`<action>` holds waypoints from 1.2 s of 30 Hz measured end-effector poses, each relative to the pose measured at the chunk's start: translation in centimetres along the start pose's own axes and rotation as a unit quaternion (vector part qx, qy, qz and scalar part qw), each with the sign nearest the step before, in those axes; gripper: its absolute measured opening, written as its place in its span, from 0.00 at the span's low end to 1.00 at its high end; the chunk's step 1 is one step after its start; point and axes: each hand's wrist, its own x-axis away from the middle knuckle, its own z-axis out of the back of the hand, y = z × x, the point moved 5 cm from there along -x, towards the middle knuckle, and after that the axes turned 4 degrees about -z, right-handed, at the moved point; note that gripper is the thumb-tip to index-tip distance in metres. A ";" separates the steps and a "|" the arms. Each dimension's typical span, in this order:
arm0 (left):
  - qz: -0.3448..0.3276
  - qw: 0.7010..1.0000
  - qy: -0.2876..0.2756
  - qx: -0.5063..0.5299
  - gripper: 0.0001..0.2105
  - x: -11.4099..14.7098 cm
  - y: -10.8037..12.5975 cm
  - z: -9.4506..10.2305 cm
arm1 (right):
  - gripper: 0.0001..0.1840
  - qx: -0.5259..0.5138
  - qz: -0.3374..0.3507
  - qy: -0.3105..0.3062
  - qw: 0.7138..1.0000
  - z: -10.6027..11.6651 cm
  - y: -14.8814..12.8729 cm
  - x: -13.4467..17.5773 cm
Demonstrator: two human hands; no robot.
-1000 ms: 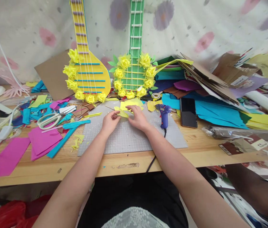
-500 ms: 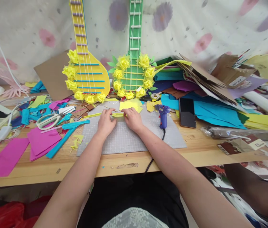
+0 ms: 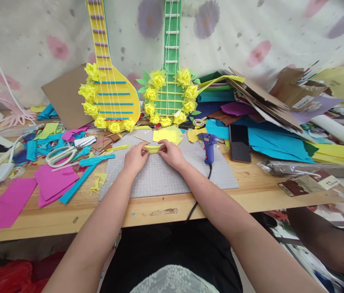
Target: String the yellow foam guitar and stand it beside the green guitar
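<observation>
A short strip of yellow crepe paper [image 3: 153, 149] stretches between my two hands, just above the grey cutting mat [image 3: 160, 179]. My left hand [image 3: 137, 158] pinches its left end, and my right hand [image 3: 171, 154] pinches the right end. Just behind them lie yellow paper pieces [image 3: 168, 134]. To the right of my right hand, a blue glue gun [image 3: 208, 148] rests on the mat with its cord running to the front edge. A thin stick [image 3: 141, 139] lies behind my left hand.
Two paper-covered instruments, one yellow [image 3: 118, 95] and one green [image 3: 170, 97], stand at the back with yellow paper flowers. Scissors [image 3: 61, 156] and magenta paper [image 3: 54, 181] lie left. A phone [image 3: 240, 143], blue paper [image 3: 275, 142] and stacked cardboard [image 3: 260, 97] are on the right.
The yellow strip now shows broader and straighter between my hands. My fingers have closed in on its ends, and the view has shifted slightly.
</observation>
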 end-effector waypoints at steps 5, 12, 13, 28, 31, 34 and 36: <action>0.017 1.000 -0.001 0.019 0.18 0.1 -0.1 -0.1 | 0.17 -0.023 -0.006 0.008 1.000 -0.1 0.0 0.1; 0.047 0.998 0.012 0.041 0.18 0.1 -0.2 0.1 | 0.15 0.002 -0.021 0.018 1.000 -0.4 0.1 0.1; 0.050 0.998 0.013 0.041 0.17 0.0 -0.2 0.1 | 0.15 0.006 -0.023 0.022 0.999 -0.5 0.1 0.1; 0.075 0.995 0.064 0.002 0.20 -0.2 0.4 -0.1 | 0.11 0.087 -0.045 0.046 0.994 -0.7 -0.7 0.1; 0.088 0.995 0.052 0.000 0.19 -0.2 0.5 -0.1 | 0.08 0.115 -0.041 0.044 0.991 -0.7 -0.9 0.1; 0.094 0.995 0.047 -0.002 0.16 -0.2 0.6 0.0 | 0.07 0.132 -0.035 0.040 0.990 -0.7 -1.1 0.2; 0.081 0.996 0.043 -0.010 0.12 -0.1 0.8 0.0 | 0.07 0.143 -0.027 0.038 0.989 -0.8 -1.2 0.2</action>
